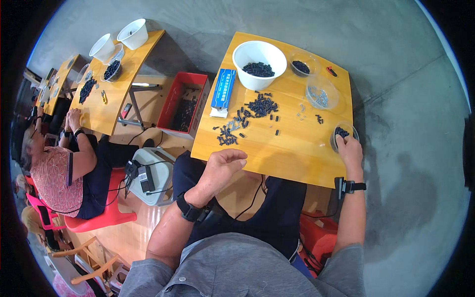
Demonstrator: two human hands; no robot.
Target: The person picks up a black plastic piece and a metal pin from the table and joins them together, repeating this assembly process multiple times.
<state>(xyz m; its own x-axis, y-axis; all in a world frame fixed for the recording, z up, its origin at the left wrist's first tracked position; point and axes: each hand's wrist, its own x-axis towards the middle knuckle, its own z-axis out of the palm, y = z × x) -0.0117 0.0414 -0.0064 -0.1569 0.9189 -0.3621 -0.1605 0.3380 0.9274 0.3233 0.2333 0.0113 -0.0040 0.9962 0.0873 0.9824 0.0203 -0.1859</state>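
Note:
My left hand (223, 172) hovers just over the near edge of the yellow table, fingers curled and the thumb against them. Whatever it may pinch is too small to see. Beyond it lies a loose pile of small black parts (261, 105), with more black parts (228, 135) scattered closer to the hand. At the table's right edge, my right hand (350, 150) reaches into a clear plastic bowl (355, 132) of black parts. Its fingers are bent together among the parts, and the fingertips are partly hidden.
A white tub (241, 52) and a clear bowl (300, 69) hold black parts; another clear bowl (332, 99) holds small silvery pieces. A blue box (223, 91) stands left, near a red-handled tool (331, 72). A red bin (165, 112) sits beside the table. Another person (64, 173) works at left.

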